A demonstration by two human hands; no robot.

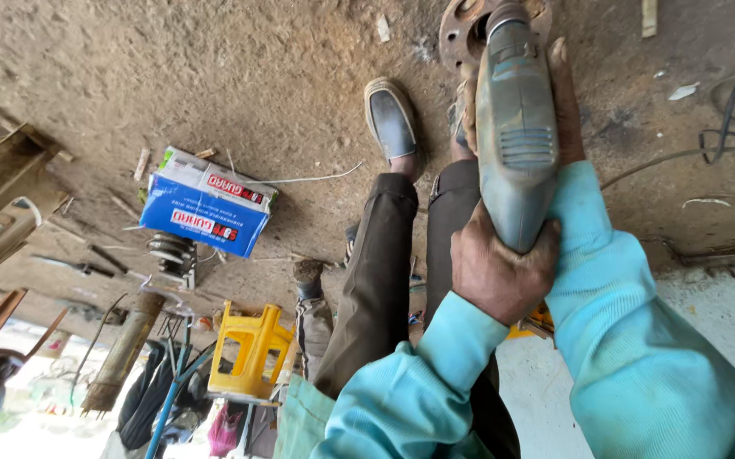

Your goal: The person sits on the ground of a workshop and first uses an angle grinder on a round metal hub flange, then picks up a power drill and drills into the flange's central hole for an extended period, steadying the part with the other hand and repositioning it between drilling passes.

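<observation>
I hold a worn grey-green angle grinder (516,127) in both hands, pointing away from me toward the ground. My left hand (497,274) is clenched around its rear end. My right hand (566,106) runs along the right side of the body, and its fingertips show on the left side. The grinder's head sits against a rusty round metal flange (459,32) lying on the dirt floor. Both my arms wear light turquoise sleeves. My legs in dark trousers and one grey shoe (391,121) lie just left of the tool.
A blue and white cardboard box (204,212) lies on the dirt at left, with a coil spring part (172,253) beside it. A yellow plastic stool (250,348), a rusty pipe (123,353) and scrap sit nearer. Black cables (729,127) run at right.
</observation>
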